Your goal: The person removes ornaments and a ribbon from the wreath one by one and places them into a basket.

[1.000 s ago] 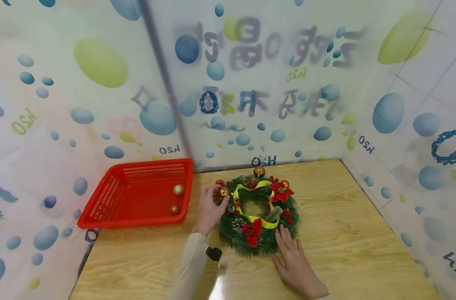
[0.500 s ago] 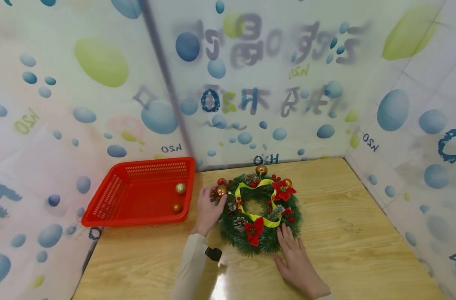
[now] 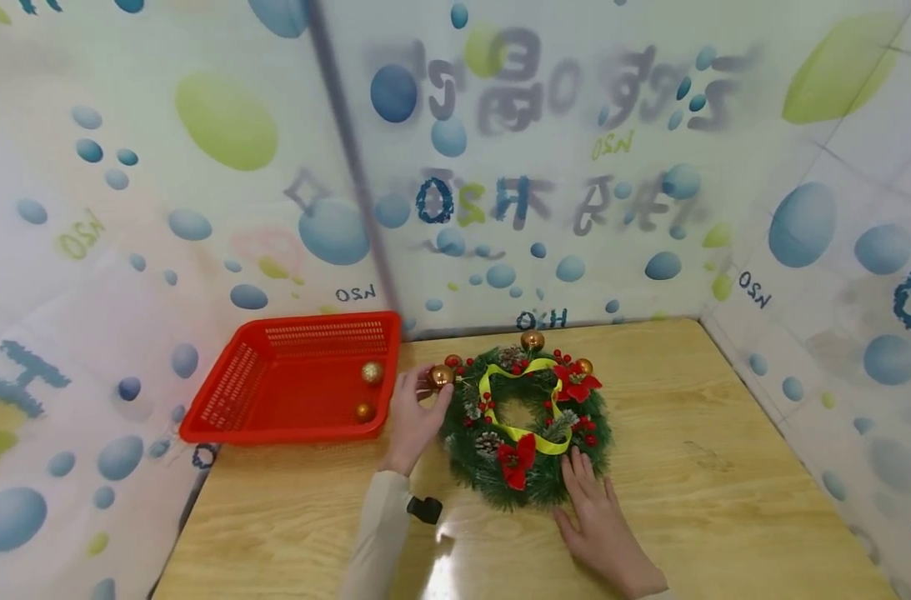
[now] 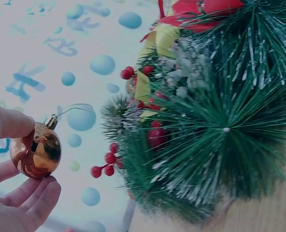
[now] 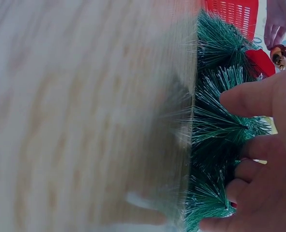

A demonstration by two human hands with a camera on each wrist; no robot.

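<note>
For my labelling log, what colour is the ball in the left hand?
The held ball is a shiny copper-gold, clearest in the left wrist view.

1. Pale walls [image 3: 823, 333] bore blue and green spots and mirrored "H2O" lettering [image 3: 470, 205].
2. A dark slanting band [image 3: 343, 125] ran down the back wall [image 3: 613, 279], left of faint grey writing [image 3: 530, 108].
3. A wood-grain table [image 3: 695, 500] stood before it.
4. Bright glare [image 3: 440, 577] lay on the table.

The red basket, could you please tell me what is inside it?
In the red basket lie a glittery gold ball and, closer to its near rim, a shiny copper ball. Anything tucked behind that rim would be hidden.
</note>
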